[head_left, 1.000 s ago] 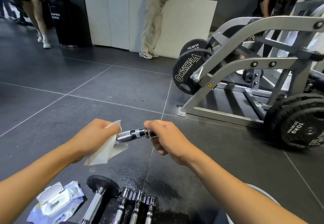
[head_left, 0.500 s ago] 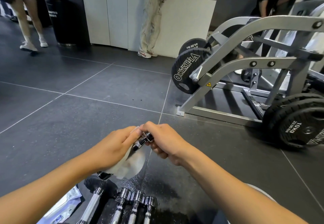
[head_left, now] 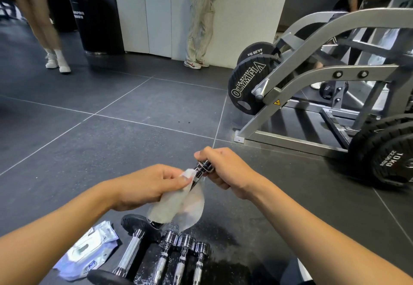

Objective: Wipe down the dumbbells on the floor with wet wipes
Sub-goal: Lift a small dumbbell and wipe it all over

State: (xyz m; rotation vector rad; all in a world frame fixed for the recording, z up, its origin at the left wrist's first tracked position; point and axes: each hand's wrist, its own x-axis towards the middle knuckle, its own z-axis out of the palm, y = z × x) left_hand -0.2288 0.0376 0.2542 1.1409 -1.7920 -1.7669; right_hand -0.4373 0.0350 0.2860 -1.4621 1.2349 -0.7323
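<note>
Step in hand: wiping chrome dumbbell bar (head_left: pixel 201 171), held in air above near floor. Right hand (head_left: pixel 225 170) grips far end; left hand (head_left: pixel 152 186) pinches wet wipe (head_left: pixel 178 206) around shaft. Next, likely: slide wipe along full length, turning bar. More dumbbells (head_left: pixel 169 260) lie on floor below, wipe pack (head_left: pixel 89 251) to their left.

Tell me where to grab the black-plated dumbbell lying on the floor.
Take the black-plated chrome-bar dumbbell by its bare chrome bar, midway between the two round plates, from above, fingers wrapped across it. It lies flat, the plates look too wide to hold, and the blue-white wet wipe pack and three slim chrome dumbbells crowd its sides.
</note>
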